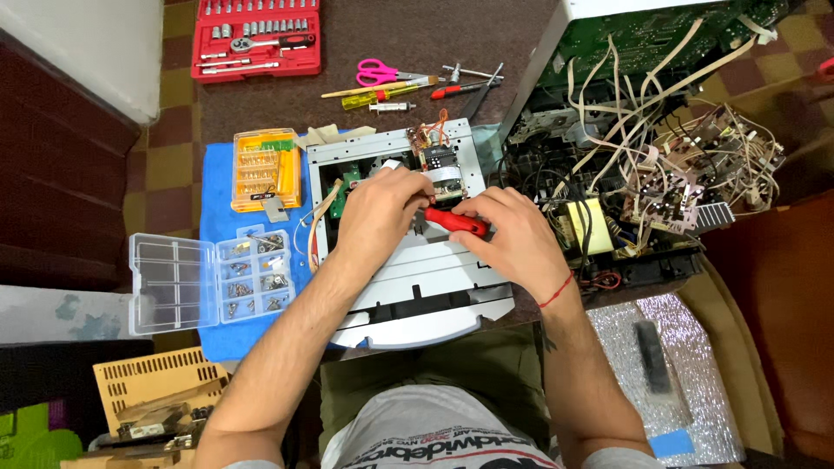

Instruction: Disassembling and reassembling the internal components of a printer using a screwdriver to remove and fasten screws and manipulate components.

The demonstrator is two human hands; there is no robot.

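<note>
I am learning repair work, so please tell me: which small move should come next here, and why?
Probably turn the red-handled screwdriver: the right hand grips it, its tip lies hidden under the left hand, which steadies the grey metal-and-plastic mechanism.

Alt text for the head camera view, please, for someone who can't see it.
Seen from above, a person's right hand holds a red-handled screwdriver against a grey disc-tray mechanism, the left hand steadying it. Around lie an open parts box, a red socket set and an opened chassis of tangled wires.

Glossy red plastic screwdriver handle
</note>
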